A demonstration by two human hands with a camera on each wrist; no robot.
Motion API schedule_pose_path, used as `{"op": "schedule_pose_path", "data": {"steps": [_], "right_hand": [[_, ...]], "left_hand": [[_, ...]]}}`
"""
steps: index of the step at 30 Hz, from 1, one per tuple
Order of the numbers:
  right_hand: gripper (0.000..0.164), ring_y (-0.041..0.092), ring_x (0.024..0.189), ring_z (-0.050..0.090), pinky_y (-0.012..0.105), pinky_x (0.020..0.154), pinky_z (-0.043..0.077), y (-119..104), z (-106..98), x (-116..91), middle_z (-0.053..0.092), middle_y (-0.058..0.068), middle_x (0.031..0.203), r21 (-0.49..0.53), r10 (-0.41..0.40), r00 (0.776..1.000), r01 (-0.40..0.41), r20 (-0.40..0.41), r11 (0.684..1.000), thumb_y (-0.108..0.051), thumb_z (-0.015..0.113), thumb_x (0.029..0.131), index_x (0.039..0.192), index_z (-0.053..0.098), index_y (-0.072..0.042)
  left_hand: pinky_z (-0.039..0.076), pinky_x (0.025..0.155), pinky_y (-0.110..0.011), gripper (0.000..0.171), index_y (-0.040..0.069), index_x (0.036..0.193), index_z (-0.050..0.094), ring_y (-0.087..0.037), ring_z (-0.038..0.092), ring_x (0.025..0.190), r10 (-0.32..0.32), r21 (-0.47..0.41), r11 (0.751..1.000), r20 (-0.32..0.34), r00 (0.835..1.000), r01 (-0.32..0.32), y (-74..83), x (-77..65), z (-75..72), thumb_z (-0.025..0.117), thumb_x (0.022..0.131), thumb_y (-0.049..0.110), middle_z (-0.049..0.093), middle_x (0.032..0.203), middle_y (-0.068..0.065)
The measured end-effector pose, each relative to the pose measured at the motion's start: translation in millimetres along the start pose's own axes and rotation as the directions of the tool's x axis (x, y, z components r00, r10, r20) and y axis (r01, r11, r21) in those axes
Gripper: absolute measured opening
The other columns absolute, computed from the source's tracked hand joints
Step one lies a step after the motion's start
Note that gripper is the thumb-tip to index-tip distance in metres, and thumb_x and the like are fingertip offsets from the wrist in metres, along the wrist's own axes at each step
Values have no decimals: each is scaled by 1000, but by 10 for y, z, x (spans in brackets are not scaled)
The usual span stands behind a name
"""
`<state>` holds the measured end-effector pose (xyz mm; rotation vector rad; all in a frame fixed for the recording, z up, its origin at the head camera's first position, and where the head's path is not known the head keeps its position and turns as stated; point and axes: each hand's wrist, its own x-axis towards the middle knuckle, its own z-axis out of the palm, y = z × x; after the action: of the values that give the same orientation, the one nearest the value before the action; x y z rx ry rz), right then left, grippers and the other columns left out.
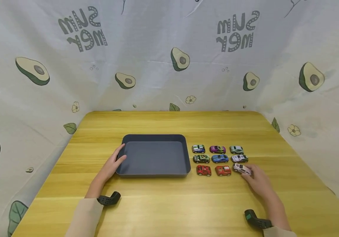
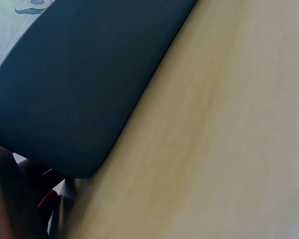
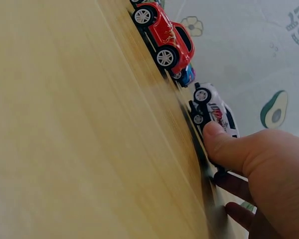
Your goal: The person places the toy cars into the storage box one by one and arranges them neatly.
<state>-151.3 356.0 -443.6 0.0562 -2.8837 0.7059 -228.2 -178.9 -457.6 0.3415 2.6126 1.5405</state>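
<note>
A dark grey rectangular tray (image 1: pixel 154 175) lies on the wooden table, and its outer wall fills the top left of the left wrist view. My left hand (image 1: pixel 110 167) rests against its left side with the fingers fairly straight, touching the rim. My right hand (image 1: pixel 259 181) pinches a white toy car (image 1: pixel 241 169) between thumb and fingers. In the right wrist view the thumb presses on the side of this car (image 3: pixel 217 112), which is turned at an angle; whether its wheels touch the table I cannot tell. A red toy car (image 1: pixel 223 170) stands just left of it.
Toy cars stand in rows right of the tray: another red one (image 1: pixel 204 170), a blue one (image 1: pixel 220 158), a purple one (image 1: pixel 217 149), a second white one (image 1: pixel 239 158) and several others. A cloth (image 1: pixel 157 82) printed with avocados hangs behind the table (image 1: pixel 169 204).
</note>
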Motion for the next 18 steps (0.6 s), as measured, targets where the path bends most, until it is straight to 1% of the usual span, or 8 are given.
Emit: {"op": "schedule_pose_path", "data": {"steps": [4, 8, 12, 14, 18], "right_hand": [[40, 50, 105, 45, 59, 88, 35, -28, -29, -13, 48, 38, 113, 75, 32, 999, -33, 22, 997, -12, 55, 89, 117, 45, 16], [50, 49, 108, 42, 60, 89, 34, -63, -55, -11, 41, 38, 118, 129, 96, 993, -105, 74, 986, -22, 47, 94, 123, 38, 18], [55, 45, 107, 42, 57, 88, 36, -86, -70, -10, 40, 35, 119, 170, 139, 987, -151, 80, 974, -29, 44, 95, 125, 35, 16], [56, 45, 108, 42, 56, 88, 35, -98, -79, -7, 41, 34, 119, 190, 148, 987, -158, 67, 969, -30, 44, 95, 125, 36, 16], [62, 43, 109, 41, 55, 87, 35, -137, -101, 11, 41, 33, 121, 219, 187, 980, -196, 60, 956, -38, 43, 94, 129, 35, 13]], "left_hand": [[11, 109, -60, 58, 18, 147, 14, -40, 7, 139, 0, -13, 1000, 3, 1000, 0, -4, 2, 14, 41, 96, 32, 9, 152, -18], [11, 109, -60, 58, 18, 147, 15, -39, 7, 140, 4, -16, 1000, -6, 1000, -4, -3, 13, 13, 41, 96, 32, 9, 153, -17], [12, 109, -60, 59, 17, 147, 15, -39, 8, 139, 0, -1, 1000, -8, 1000, 0, 23, 8, 1, 42, 96, 31, 10, 152, -17], [11, 109, -60, 59, 15, 147, 16, -40, 8, 139, -9, -5, 1000, -5, 1000, 9, 68, -11, -6, 42, 96, 28, 10, 152, -19], [11, 109, -60, 58, 9, 146, 15, -42, 8, 138, -19, -17, 1000, 4, 1000, 19, 245, -84, -27, 42, 96, 22, 10, 151, -22]]}}
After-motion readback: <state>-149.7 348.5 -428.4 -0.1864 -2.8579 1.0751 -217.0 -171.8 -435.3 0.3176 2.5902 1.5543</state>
